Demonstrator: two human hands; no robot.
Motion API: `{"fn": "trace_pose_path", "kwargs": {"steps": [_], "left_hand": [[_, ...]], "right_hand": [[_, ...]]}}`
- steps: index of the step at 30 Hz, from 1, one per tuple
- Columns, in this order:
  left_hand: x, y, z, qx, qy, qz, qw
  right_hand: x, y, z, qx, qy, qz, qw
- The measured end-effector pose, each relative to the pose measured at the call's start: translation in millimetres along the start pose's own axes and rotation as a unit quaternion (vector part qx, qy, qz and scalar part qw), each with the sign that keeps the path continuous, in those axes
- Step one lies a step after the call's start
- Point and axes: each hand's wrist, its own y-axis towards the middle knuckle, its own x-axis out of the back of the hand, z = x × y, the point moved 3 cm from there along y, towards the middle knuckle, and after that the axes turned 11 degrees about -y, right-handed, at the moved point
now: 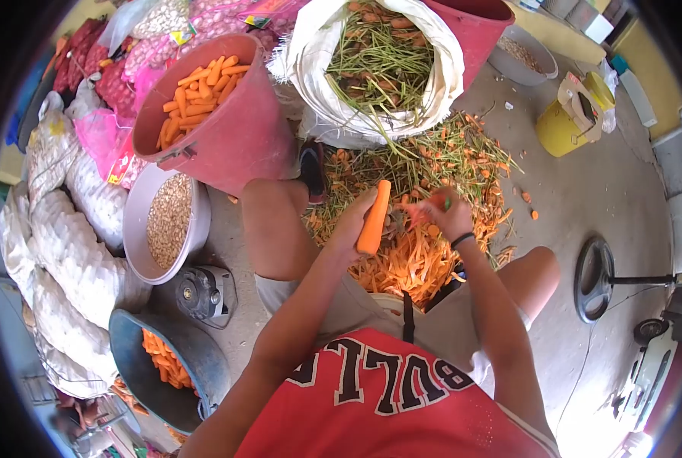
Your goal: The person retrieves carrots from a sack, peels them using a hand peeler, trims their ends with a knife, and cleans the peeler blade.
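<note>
A peeled orange carrot [375, 218] stands nearly upright in my left hand [352, 225], whose fingers are wrapped round it. Just to the right, my right hand [452, 216] is closed round a peeler [431, 208] with reddish and green parts, blurred by motion. The peeler and the carrot are apart. Between and below my hands lies a heap of orange peelings [410, 263]. Beyond it, carrot tops and green stalks [448, 156] cover the floor.
A red tub [230, 145] of carrots stands at the upper left, beside a white sack [299, 53] of stalks. Left are a basin [201, 221] of pale kernels, a small scale [204, 294] and a dark bucket [207, 355] with carrots. A yellow container [558, 130] stands right.
</note>
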Motion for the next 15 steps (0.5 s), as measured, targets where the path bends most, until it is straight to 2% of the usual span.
{"fn": "trace_pose_path", "kwargs": {"steps": [3, 5, 6, 8, 10, 11, 14, 15], "left_hand": [[22, 16, 8, -0.028, -0.029, 0.004, 0.999], [29, 19, 9, -0.033, -0.042, -0.004, 0.999], [31, 22, 8, -0.057, -0.048, -0.040, 0.996], [35, 27, 9, -0.106, -0.065, -0.114, 0.986], [37, 29, 7, -0.110, -0.079, -0.145, 0.980], [38, 30, 5, -0.111, -0.084, -0.160, 0.977], [50, 38, 10, -0.109, -0.085, -0.127, 0.982], [58, 43, 13, -0.103, -0.092, -0.133, 0.981]], "right_hand": [[-24, -14, 14, -0.043, -0.099, 0.167, 0.980], [-34, -22, 1, -0.009, -0.161, 0.136, 0.977], [-34, -20, 1, 0.010, -0.193, 0.118, 0.974], [-33, -16, -3, 0.031, -0.126, 0.140, 0.982], [-18, -24, 28, 0.076, -0.023, 0.133, 0.988], [-16, -30, 42, 0.063, 0.021, 0.139, 0.988], [-9, -43, 84, 0.168, -0.031, 0.089, 0.981], [0, -43, 102, 0.133, -0.040, 0.127, 0.982]]}}
